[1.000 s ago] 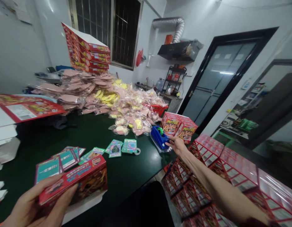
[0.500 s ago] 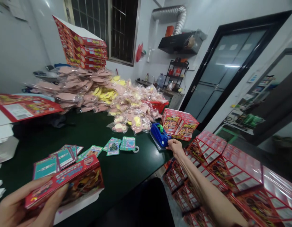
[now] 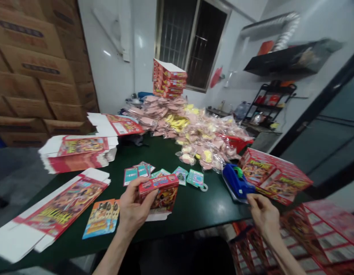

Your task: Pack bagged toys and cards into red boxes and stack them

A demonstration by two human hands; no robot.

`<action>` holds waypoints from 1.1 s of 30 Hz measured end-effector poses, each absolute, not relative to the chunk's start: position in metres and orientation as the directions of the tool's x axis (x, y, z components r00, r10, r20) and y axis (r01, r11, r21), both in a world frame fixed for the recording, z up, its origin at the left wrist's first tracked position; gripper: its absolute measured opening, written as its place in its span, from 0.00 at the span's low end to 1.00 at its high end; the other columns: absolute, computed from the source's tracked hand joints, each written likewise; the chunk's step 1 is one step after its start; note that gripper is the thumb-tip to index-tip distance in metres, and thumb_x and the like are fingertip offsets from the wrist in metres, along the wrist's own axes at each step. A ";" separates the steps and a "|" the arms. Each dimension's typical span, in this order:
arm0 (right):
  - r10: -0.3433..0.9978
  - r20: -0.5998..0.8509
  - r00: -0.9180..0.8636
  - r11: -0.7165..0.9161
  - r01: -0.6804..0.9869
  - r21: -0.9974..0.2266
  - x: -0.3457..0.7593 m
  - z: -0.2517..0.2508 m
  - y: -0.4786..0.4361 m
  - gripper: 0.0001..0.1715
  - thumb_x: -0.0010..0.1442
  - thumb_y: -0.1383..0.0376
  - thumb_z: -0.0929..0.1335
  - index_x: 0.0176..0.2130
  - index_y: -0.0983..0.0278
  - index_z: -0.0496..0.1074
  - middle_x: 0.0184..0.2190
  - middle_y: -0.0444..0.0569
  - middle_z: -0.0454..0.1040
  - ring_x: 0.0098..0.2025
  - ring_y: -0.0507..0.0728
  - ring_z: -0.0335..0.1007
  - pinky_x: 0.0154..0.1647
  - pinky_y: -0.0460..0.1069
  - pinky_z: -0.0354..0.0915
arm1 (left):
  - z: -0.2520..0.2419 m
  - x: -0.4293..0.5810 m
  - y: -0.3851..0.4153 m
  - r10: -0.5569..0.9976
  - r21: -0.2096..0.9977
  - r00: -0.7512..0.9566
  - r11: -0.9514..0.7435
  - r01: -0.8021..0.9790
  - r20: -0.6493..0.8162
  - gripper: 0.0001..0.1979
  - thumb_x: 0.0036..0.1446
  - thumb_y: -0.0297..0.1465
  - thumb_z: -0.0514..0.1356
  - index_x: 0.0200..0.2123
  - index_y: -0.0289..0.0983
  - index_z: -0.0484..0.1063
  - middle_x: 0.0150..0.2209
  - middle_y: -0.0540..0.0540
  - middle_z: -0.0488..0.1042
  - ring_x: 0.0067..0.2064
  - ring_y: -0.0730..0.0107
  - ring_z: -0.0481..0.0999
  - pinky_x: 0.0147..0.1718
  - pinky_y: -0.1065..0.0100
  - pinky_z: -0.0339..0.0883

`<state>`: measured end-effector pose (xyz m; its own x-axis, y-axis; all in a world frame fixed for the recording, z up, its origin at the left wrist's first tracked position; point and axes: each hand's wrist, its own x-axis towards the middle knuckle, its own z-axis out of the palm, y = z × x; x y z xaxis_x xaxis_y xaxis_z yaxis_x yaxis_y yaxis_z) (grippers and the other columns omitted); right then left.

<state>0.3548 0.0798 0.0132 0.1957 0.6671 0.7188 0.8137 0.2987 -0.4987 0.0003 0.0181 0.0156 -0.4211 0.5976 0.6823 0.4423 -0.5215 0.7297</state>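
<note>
Red, the box (image 3: 167, 195) clasped in the left hand (image 3: 136, 208) above the table (image 3: 195, 212) is best held square while the right hand (image 3: 264, 214) pinches fingertips together by the tape dispenser (image 3: 236, 186), any tape indistinct.

Single head-worn view, set above the near side of the dark green tabletop (image 3: 194, 210), facing forward and down. Dark-clothed legs (image 3: 191, 256) at bottom edge. Nearby, low in frame: bare left hand (image 3: 133, 210) left of centre, bare right hand (image 3: 264, 215) right of centre. Mid-depth: heap of pink and yellow items in clear plastic (image 3: 188, 128). Far: dark barred window (image 3: 194, 42), top centre. Wide coverage, brown cardboard cartons (image 3: 39, 68) at left to black-framed glass door (image 3: 331, 126), slanted, at right.
</note>
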 end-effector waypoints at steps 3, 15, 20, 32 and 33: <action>0.825 0.565 -0.012 0.467 0.577 -0.670 0.279 0.035 0.040 0.13 0.60 0.58 0.65 0.33 0.64 0.73 0.18 0.42 0.67 0.19 0.50 0.65 0.20 0.44 0.63 | 0.014 0.003 0.015 0.623 0.748 -0.416 -0.516 0.419 0.663 0.15 0.50 0.29 0.64 0.42 0.38 0.68 0.36 0.49 0.75 0.33 0.71 0.77 0.32 0.73 0.72; 0.953 0.232 -0.195 0.172 -0.285 -0.943 0.137 0.079 0.013 0.40 0.55 0.65 0.68 0.61 0.60 0.45 0.18 0.34 0.67 0.15 0.45 0.57 0.15 0.40 0.59 | 0.020 0.000 0.008 0.652 0.725 -0.341 -0.510 0.463 0.677 0.15 0.51 0.29 0.64 0.43 0.41 0.68 0.39 0.49 0.75 0.35 0.70 0.77 0.35 0.70 0.72; 0.969 0.155 -0.192 0.105 -0.247 -0.963 0.130 0.076 0.014 0.36 0.53 0.63 0.69 0.56 0.62 0.50 0.20 0.36 0.70 0.14 0.45 0.57 0.12 0.40 0.56 | 0.023 -0.004 0.005 0.641 0.681 -0.309 -0.479 0.554 0.703 0.16 0.50 0.29 0.65 0.43 0.41 0.69 0.38 0.49 0.74 0.37 0.70 0.76 0.37 0.70 0.70; 0.984 0.148 -0.099 0.135 -0.132 -0.982 0.121 0.075 0.015 0.27 0.51 0.65 0.68 0.48 0.62 0.53 0.17 0.34 0.69 0.14 0.45 0.57 0.13 0.39 0.55 | 0.046 -0.016 0.008 0.580 0.425 0.028 -0.628 0.653 0.814 0.16 0.55 0.27 0.60 0.48 0.41 0.70 0.36 0.47 0.75 0.37 0.70 0.75 0.35 0.70 0.70; 0.983 0.148 -0.107 0.134 -0.128 -0.983 0.122 0.076 0.014 0.27 0.51 0.65 0.68 0.48 0.62 0.53 0.16 0.34 0.69 0.13 0.45 0.57 0.13 0.39 0.54 | 0.050 -0.019 0.008 0.600 0.409 0.084 -0.633 0.657 0.795 0.16 0.56 0.27 0.59 0.48 0.42 0.70 0.34 0.47 0.73 0.35 0.71 0.74 0.33 0.70 0.69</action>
